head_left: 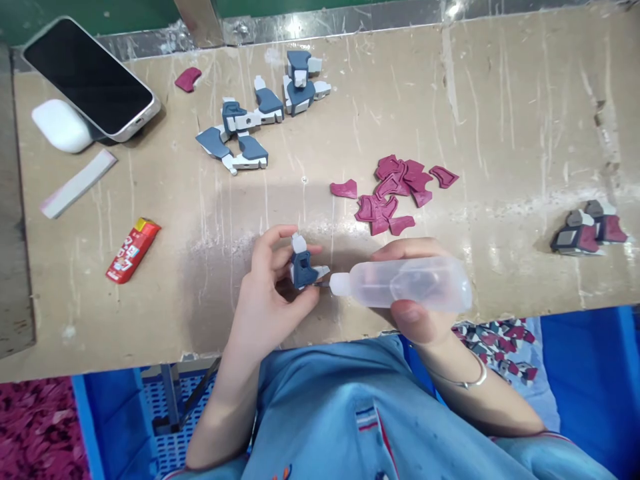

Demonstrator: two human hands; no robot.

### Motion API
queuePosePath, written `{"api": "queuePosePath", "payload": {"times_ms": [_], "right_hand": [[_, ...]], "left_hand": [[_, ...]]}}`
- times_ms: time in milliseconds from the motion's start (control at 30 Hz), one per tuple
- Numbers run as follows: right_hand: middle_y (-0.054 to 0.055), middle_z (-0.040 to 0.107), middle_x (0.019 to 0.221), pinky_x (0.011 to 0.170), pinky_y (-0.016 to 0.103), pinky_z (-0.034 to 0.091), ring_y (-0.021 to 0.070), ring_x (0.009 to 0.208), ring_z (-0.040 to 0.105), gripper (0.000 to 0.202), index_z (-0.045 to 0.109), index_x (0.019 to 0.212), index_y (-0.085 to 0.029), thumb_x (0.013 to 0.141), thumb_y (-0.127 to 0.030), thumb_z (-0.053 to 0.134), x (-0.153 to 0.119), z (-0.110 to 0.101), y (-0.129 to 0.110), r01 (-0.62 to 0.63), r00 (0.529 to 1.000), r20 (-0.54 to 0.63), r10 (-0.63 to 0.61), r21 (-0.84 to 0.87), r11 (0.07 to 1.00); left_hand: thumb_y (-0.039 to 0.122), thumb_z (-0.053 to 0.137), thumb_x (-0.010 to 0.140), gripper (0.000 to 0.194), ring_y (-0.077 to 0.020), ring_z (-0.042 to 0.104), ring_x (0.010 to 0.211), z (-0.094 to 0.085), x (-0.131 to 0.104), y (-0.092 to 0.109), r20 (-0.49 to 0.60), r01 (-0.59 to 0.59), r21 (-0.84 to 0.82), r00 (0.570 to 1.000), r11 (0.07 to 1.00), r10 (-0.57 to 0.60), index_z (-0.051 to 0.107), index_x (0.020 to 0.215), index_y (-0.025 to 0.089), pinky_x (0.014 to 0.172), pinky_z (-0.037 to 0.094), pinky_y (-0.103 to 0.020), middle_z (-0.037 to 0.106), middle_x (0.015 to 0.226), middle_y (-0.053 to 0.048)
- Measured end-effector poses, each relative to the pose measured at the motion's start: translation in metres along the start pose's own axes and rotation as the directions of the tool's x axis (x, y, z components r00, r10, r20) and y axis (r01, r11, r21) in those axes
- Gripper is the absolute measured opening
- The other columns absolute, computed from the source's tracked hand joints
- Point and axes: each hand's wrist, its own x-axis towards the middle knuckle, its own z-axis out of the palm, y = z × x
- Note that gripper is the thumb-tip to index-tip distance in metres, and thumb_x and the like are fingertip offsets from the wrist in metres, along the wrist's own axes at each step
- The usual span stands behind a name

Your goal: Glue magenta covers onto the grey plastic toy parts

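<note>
Between the fingertips of my left hand (273, 287) is a small blue-and-white plastic toy part (302, 267), held just above the table near its front edge. My right hand (425, 320) grips a translucent squeeze bottle (407, 283) lying sideways, its nozzle pointing left at the lower edge of the toy part. Whether the tip touches the part I cannot tell. Just beyond the bottle lies a loose pile of maroon plastic pieces (393, 190). Several more blue-and-white toy parts (245, 153) rest farther back, left of the middle.
At the left are a phone (95, 77), a white case (63, 125), a pale strip (79, 183) and a red packet (133, 251). Two assembled parts (575, 233) stand at the right. Below the table edge are blue bins (590, 373) and maroon pieces (40, 427).
</note>
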Motion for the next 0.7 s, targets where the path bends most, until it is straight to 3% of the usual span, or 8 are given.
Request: {"api": "queuePosePath", "payload": {"times_ms": [200,433,600,700], "right_hand": [[0.003,0.079,0.087,0.057,0.040,0.061,0.0239,0.071,0.076,0.036,0.080,0.109,-0.031,0.100,-0.066,0.072,-0.005,-0.004,0.005,0.002,0.993,-0.122,-0.008,-0.047,0.999],[0.005,0.081,0.092,0.062,0.042,0.065,0.0268,0.078,0.079,0.037,0.080,0.110,-0.033,0.098,-0.068,0.075,-0.009,-0.008,-0.004,-0.120,0.992,-0.036,0.120,0.002,0.993],[0.004,0.078,0.091,0.060,0.041,0.064,0.0254,0.075,0.077,0.041,0.079,0.109,-0.031,0.099,-0.070,0.070,-0.004,0.002,0.001,-0.007,0.987,-0.160,0.004,-0.017,1.000],[0.003,0.079,0.093,0.060,0.042,0.064,0.0251,0.075,0.076,0.037,0.077,0.112,-0.032,0.101,-0.067,0.071,0.001,0.005,0.000,-0.025,0.995,-0.100,0.024,-0.006,1.000]], "left_hand": [[0.017,0.082,0.083,0.058,-0.0141,0.082,0.080,0.002,-0.001,0.000,-0.036,-0.007,0.041,0.999,0.999,0.008,0.055,0.133,0.029,0.076,0.065,-0.025,0.088,0.111,0.000],[0.018,0.082,0.086,0.060,-0.0169,0.083,0.083,0.003,-0.005,-0.008,-0.054,-0.025,0.044,0.998,0.999,0.027,0.056,0.138,0.031,0.078,0.068,-0.029,0.086,0.115,0.000],[0.018,0.083,0.087,0.060,-0.0186,0.085,0.091,0.001,-0.005,-0.005,-0.022,-0.005,0.062,1.000,0.998,0.007,0.055,0.139,0.030,0.084,0.069,-0.030,0.087,0.117,-0.002],[0.017,0.083,0.088,0.061,-0.0195,0.085,0.098,0.000,-0.004,-0.002,-0.004,0.002,0.059,1.000,0.998,-0.001,0.054,0.140,0.030,0.087,0.069,-0.031,0.087,0.119,-0.003]]}}
